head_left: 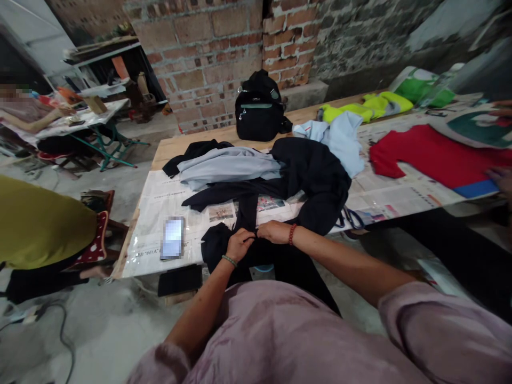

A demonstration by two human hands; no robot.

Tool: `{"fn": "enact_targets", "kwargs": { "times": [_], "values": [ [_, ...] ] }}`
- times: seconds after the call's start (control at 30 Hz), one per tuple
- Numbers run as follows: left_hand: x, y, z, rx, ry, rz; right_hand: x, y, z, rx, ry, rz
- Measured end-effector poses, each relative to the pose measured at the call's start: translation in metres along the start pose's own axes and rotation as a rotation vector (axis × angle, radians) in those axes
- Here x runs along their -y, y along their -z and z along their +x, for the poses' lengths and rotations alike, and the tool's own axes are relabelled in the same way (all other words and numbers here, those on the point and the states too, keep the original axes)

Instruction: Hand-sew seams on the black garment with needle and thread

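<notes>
At the table's near edge, my left hand pinches a dark garment between thumb and fingers. Close beside it, my right hand is closed on the same dark cloth, the two fingertips almost touching. The cloth drapes down over my lap and bunches to the left of my left hand. Behind my hands lies a heap of black clothing with a light grey garment across it. A pair of scissors, partly hidden by the black cloth, seems to lie right of my right hand.
A phone lies on the newspaper-covered table. Behind the heap are a black backpack, a pale blue garment and a yellow safety vest. At right, another person's hand is by a red shirt. Someone in olive sits left.
</notes>
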State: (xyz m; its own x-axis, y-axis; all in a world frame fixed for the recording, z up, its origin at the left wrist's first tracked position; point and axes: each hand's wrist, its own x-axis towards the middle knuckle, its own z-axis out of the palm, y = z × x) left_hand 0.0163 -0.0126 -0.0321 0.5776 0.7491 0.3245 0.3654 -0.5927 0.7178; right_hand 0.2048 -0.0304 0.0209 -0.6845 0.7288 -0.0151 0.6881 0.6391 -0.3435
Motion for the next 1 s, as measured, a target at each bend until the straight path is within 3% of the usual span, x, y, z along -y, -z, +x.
{"fn": "enact_targets", "kwargs": {
  "times": [0.17, 0.33, 0.47, 0.57, 0.67, 1.0],
  "values": [
    [0.002, 0.0, -0.001, -0.017, 0.009, -0.009, 0.004, 0.001, 0.009, 0.027, 0.016, -0.026],
    [-0.001, 0.002, 0.002, -0.054, 0.037, -0.041, 0.0, -0.002, 0.006, -0.072, 0.004, 0.117],
    [-0.004, 0.004, 0.004, -0.078, 0.069, -0.056, -0.008, -0.001, 0.003, -0.215, -0.214, 0.339],
    [-0.005, 0.005, 0.005, -0.081, 0.083, -0.058, -0.01, 0.0, 0.004, -0.208, -0.447, 0.571],
    [-0.005, 0.005, 0.006, -0.069, 0.082, -0.065, -0.007, 0.0, 0.01, -0.181, -0.582, 0.797],
    [-0.002, 0.002, 0.006, -0.077, 0.068, -0.057, 0.004, -0.006, 0.034, -0.263, -0.664, 0.986]
  ]
}}
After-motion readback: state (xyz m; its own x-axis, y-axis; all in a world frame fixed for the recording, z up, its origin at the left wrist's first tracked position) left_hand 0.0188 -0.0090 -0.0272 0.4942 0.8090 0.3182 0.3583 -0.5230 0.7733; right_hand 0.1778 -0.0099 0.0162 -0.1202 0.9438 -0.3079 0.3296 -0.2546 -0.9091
